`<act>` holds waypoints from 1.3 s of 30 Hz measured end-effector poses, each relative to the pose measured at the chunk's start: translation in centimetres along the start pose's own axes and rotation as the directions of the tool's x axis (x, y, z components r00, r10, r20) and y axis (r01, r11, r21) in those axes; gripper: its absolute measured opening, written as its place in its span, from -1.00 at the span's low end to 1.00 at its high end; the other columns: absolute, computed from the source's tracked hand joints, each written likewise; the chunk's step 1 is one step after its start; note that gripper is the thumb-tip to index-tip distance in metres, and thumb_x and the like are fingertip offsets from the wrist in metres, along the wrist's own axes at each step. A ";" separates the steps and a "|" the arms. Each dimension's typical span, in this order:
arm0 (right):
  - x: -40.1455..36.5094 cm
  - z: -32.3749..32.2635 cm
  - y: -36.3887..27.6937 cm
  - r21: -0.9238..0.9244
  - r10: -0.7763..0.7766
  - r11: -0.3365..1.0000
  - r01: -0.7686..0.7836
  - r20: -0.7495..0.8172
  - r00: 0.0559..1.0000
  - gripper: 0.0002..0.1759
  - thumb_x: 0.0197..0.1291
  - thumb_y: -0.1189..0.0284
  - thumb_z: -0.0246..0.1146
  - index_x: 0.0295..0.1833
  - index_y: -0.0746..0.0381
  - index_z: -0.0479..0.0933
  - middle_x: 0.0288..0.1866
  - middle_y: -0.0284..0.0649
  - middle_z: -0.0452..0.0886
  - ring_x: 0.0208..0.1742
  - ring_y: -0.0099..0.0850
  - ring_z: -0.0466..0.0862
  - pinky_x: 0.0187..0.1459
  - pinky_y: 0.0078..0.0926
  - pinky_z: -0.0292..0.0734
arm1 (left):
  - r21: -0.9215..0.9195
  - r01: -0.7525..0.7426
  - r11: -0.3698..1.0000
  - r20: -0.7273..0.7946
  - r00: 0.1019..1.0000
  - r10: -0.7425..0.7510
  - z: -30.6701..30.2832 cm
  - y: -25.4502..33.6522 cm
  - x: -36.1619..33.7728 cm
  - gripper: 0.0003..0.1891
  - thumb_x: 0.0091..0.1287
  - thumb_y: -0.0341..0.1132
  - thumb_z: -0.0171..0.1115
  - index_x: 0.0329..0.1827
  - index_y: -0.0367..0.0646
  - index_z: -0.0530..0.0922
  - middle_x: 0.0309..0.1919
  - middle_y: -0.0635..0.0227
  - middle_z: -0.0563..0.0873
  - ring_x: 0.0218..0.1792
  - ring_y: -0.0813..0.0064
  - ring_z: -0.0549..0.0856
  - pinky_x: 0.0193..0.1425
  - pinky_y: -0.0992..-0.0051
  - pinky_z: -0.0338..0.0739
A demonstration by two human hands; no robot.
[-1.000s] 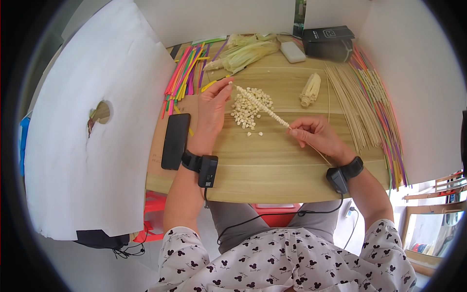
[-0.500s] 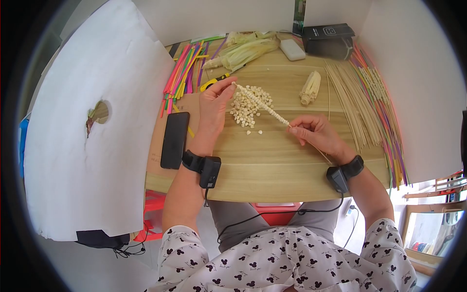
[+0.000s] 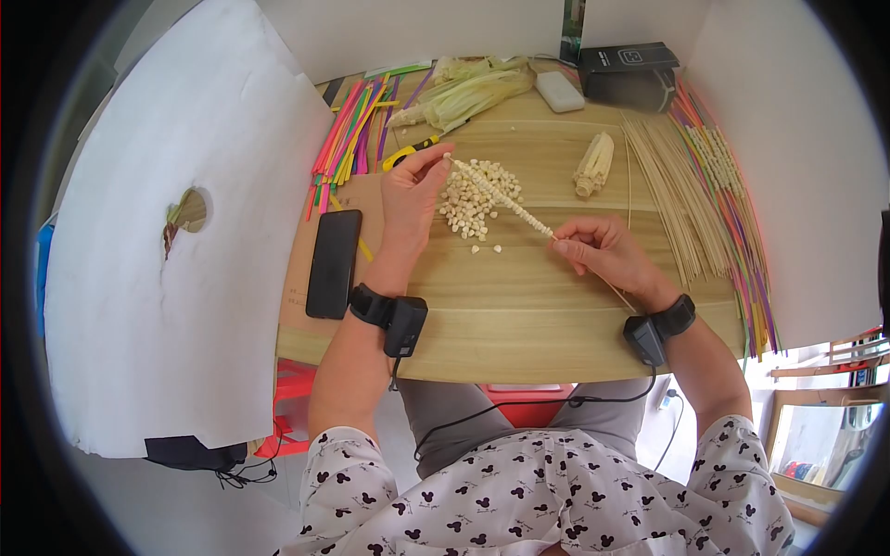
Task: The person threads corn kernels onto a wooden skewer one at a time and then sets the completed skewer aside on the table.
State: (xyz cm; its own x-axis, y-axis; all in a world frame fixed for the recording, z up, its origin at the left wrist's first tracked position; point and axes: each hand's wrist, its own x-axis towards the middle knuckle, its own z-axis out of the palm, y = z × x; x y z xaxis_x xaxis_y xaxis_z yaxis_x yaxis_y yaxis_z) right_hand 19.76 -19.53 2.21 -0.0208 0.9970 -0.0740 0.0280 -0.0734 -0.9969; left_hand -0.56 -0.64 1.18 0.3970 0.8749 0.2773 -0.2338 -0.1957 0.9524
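A thin wooden skewer (image 3: 607, 285) threaded with a long row of pale corn kernels (image 3: 503, 199) slants between my two hands. My right hand (image 3: 607, 255) is closed around the skewer just below the last kernel. At the upper tip, my left hand (image 3: 411, 199) pinches a corn kernel (image 3: 449, 157) between thumb and forefinger, at the end of the row. Beneath the skewer lies a pile of loose corn kernels (image 3: 468, 211), with a couple strayed toward me. A partly stripped corn cob (image 3: 593, 165) rests to the right of the pile.
Bare skewers (image 3: 669, 199) lie at the right beside coloured strips and finished kernel-threaded sticks (image 3: 712, 153). Left are a phone (image 3: 334, 264), coloured strips (image 3: 348, 139) and a yellow cutter (image 3: 410, 152). Corn husks (image 3: 473, 91), a white case (image 3: 559, 92) and a black box (image 3: 628, 77) stand behind.
Both hands keep nearly the same pose on the skewer. The whole view has shifted very slightly; nothing has been picked up or let go.
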 end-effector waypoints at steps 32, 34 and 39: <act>0.0 0.2 0.0 -0.074 -0.021 0.997 0.021 0.006 1.000 -0.86 0.34 0.43 0.21 -0.19 0.30 0.56 -0.55 -0.54 0.43 -0.53 -0.78 0.37 -0.50 -0.77 0.24 | 0.456 -0.241 0.857 -0.023 0.959 0.282 0.7 -0.5 -0.7 -0.78 0.31 -0.50 0.21 -0.01 -0.30 0.66 -0.33 0.48 0.63 -0.32 0.75 0.58 -0.19 0.72 0.45; 0.0 0.2 -0.1 -0.079 -0.017 0.997 0.017 0.005 1.000 -0.86 0.34 0.43 0.22 -0.20 0.29 0.57 -0.54 -0.54 0.43 -0.53 -0.78 0.38 -0.49 -0.77 0.25 | 0.441 -0.231 0.867 -0.032 0.962 0.272 0.8 -0.4 -0.7 -0.78 0.31 -0.49 0.21 0.00 -0.29 0.66 -0.33 0.48 0.64 -0.32 0.76 0.57 -0.19 0.72 0.45; 0.1 0.1 0.1 -0.048 -0.045 0.998 0.045 -0.006 0.999 -0.86 0.34 0.42 0.23 -0.20 0.29 0.57 -0.52 -0.54 0.44 -0.51 -0.78 0.39 -0.48 -0.78 0.25 | -0.043 -0.013 0.999 -0.072 0.997 0.010 0.5 -0.2 -0.3 -0.80 0.33 -0.45 0.22 -0.04 -0.30 0.66 -0.31 0.39 0.70 -0.36 0.67 0.59 -0.20 0.66 0.48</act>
State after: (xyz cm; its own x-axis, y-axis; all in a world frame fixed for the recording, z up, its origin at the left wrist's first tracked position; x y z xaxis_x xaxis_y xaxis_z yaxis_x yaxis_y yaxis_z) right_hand 19.68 -19.47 2.11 -0.0159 0.9995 -0.0289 0.0753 -0.0276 -0.9968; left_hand -0.15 -1.06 1.00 0.3298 0.9027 0.2765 -0.2766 -0.1877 0.9425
